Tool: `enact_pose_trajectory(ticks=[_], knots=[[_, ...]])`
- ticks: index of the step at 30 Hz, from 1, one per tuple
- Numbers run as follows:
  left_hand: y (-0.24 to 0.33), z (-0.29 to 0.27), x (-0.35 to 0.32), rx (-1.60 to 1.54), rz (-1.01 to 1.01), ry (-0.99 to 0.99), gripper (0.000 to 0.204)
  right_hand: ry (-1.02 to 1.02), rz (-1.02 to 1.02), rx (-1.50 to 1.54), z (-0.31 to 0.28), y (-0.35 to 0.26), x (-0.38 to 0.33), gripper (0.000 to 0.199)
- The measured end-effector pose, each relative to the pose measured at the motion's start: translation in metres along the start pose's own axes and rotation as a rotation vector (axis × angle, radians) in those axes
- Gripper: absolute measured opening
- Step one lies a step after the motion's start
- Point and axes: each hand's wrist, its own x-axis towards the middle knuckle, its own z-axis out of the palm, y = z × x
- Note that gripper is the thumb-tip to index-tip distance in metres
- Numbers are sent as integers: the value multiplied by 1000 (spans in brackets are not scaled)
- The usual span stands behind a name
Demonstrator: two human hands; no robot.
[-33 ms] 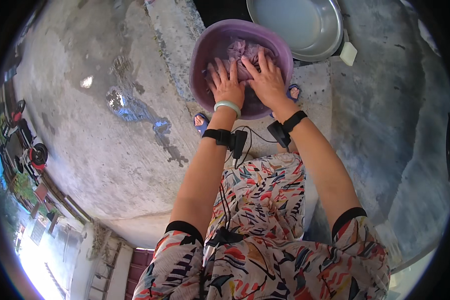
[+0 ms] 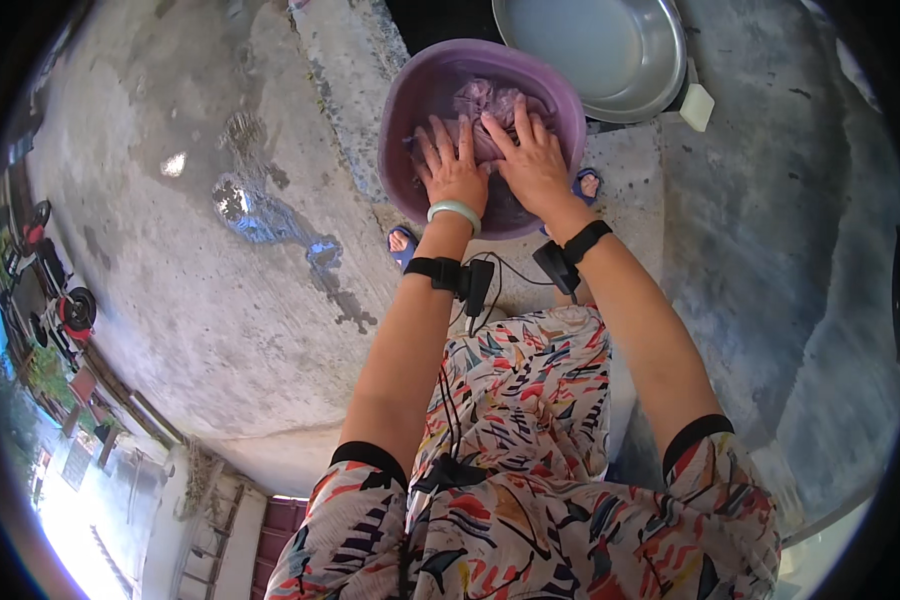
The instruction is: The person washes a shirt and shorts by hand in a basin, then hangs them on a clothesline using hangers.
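A purple plastic basin (image 2: 398, 160) holds some water and a bunched pinkish-purple cloth (image 2: 488, 100). Side by side, both my hands press down on the cloth inside the basin. My left hand (image 2: 456, 180), with a pale green bangle at its wrist, lies on the cloth's left part with its fingers spread. My right hand (image 2: 535, 170) rests on the right part, fingers stretched out and apart, its thumb close to the left hand. Neither hand is closed round the cloth. Parts of the cloth are hidden under my palms.
Just beyond the basin to the right stands a large metal bowl (image 2: 660, 75) of cloudy water. A pale block (image 2: 697, 108) sits beside it. My sandalled feet flank the basin. A puddle (image 2: 270, 225) wets the concrete at left; black cables (image 2: 448, 400) hang from my wrist straps.
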Motion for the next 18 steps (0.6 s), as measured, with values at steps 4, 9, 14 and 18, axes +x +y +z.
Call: enact_pose_trajectory(ticks=[4, 9, 14, 18], knots=[[4, -2, 8, 43, -33, -131, 83, -102, 28, -93, 9, 3, 2, 77], [8, 3, 11, 132, -45, -126, 79, -129, 34, -146, 16, 5, 4, 61], [16, 11, 13, 77, -94, -126, 75, -111, 71, -211, 21, -2, 6, 58], [21, 22, 21, 150, -127, -77, 74, -57, 69, -245, 23, -2, 11, 56]])
